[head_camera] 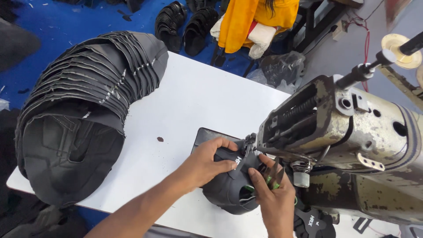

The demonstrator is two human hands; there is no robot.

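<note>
A black shoe upper (229, 187) lies under the head of an old sewing machine (348, 132) on a white table (194, 101). My left hand (207, 163) presses down on the upper from the left, fingers spread over it. My right hand (274, 194) grips the upper's right edge near the needle and also has a small pair of green-handled thread snips (274, 176) tucked in its fingers.
A long curved stack of black shoe uppers (83, 110) covers the table's left side. More black pieces (187, 24) lie on the blue floor behind. A person in yellow cloth (255, 17) sits at the back. A black piece (310, 222) sits below the machine.
</note>
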